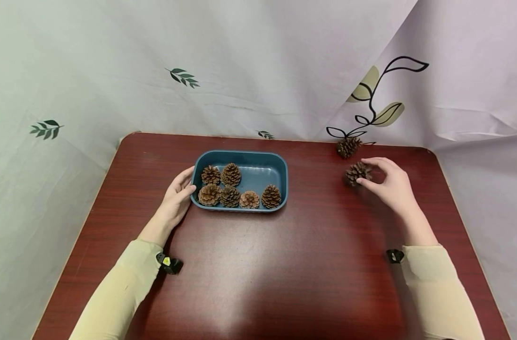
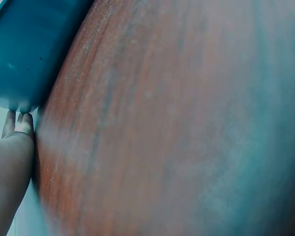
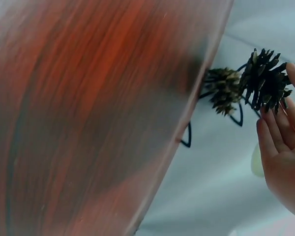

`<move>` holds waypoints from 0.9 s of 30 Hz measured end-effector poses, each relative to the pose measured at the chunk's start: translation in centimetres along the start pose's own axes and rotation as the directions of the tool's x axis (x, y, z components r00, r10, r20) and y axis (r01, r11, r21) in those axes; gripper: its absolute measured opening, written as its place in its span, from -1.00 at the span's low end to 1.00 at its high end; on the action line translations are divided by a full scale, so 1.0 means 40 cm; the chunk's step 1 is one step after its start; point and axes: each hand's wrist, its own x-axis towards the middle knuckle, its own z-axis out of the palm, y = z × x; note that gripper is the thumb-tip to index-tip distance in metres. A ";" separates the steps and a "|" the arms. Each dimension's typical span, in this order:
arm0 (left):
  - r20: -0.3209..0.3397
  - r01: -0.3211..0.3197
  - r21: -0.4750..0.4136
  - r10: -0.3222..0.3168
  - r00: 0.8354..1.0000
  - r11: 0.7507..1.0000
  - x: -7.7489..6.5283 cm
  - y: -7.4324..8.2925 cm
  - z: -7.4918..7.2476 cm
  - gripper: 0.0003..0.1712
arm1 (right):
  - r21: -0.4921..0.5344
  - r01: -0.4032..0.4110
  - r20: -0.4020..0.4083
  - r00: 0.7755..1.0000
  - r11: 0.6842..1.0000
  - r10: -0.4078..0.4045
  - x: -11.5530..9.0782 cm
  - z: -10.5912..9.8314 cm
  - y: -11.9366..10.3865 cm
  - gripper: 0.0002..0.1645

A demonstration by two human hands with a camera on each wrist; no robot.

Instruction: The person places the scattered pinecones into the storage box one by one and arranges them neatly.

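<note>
Between the thumb and fingertips of my right hand is a brown pine cone, its scales spread wide. The right wrist view shows this pine cone held off the tabletop, fingers along one side and thumb opposite. Behind it, at the table's back edge, sits another pine cone. My left hand touches the left end of a blue rectangular tray, thumb at the rim and fingers fairly straight along the outside. Several pine cones lie in this tray, mostly along its near side and left part.
The dark red wooden table has rounded back corners. White cloth with leaf prints hangs behind it and at both sides. Each wrist carries a small black camera by the sleeve cuff.
</note>
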 end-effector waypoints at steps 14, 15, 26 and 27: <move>0.000 0.003 0.001 -0.003 1.000 1.000 -0.001 0.002 0.002 -0.35 | 0.073 0.039 0.021 0.999 0.997 -0.041 0.016 0.038 -0.067 -0.40; 0.000 0.002 0.001 -0.002 1.000 1.000 -0.001 0.002 0.002 -0.35 | 0.078 0.042 0.019 0.999 0.996 -0.043 0.018 0.043 -0.071 -0.40; -0.001 -0.003 0.003 0.003 1.000 1.000 0.000 0.000 0.000 -0.36 | 0.138 0.073 0.020 0.997 0.988 -0.077 0.032 0.094 -0.115 -0.41; -0.001 -0.004 0.003 0.004 1.000 1.000 0.000 0.000 0.000 -0.36 | 0.143 0.078 0.021 0.996 0.987 -0.082 0.034 0.098 -0.121 -0.41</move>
